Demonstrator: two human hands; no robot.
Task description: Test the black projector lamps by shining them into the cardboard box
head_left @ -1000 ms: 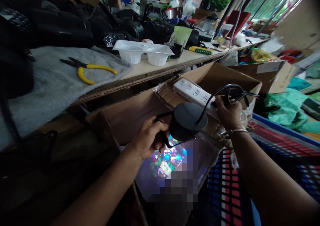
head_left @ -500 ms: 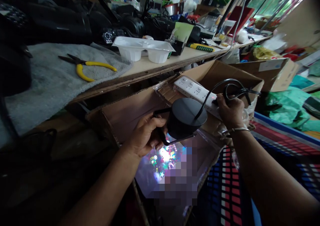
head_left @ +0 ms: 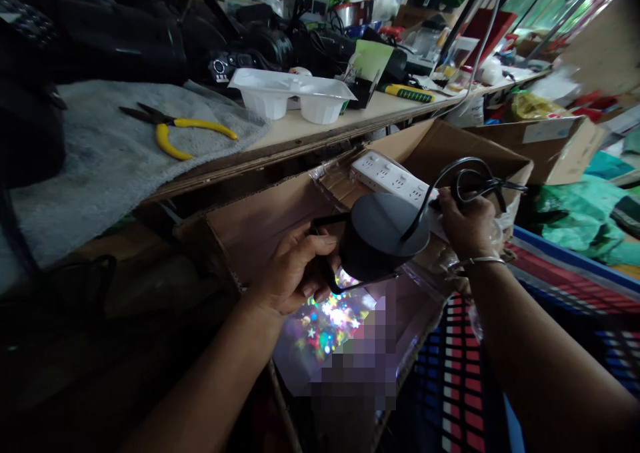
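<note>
My left hand is closed round the black bracket of a projector lamp. The lamp has a round grey back, and its lit face points down into a cardboard box. Colored stars and dots of light fall on a pale surface inside. A black cord leaves the lamp's back and loops over my right hand. That hand is closed at the near end of a white power strip, gripping a plug mostly hidden by the fingers.
Yellow-handled pliers lie on grey foam wrap on the bench at left. A white plastic tray and a yellow-green cutter sit along the bench edge. Right of the box stands a blue, red and white crate.
The lamp has shifted slightly right and tilted, showing more of its lit face. The light pattern has changed, with clearer stars. Both hands keep their holds.
</note>
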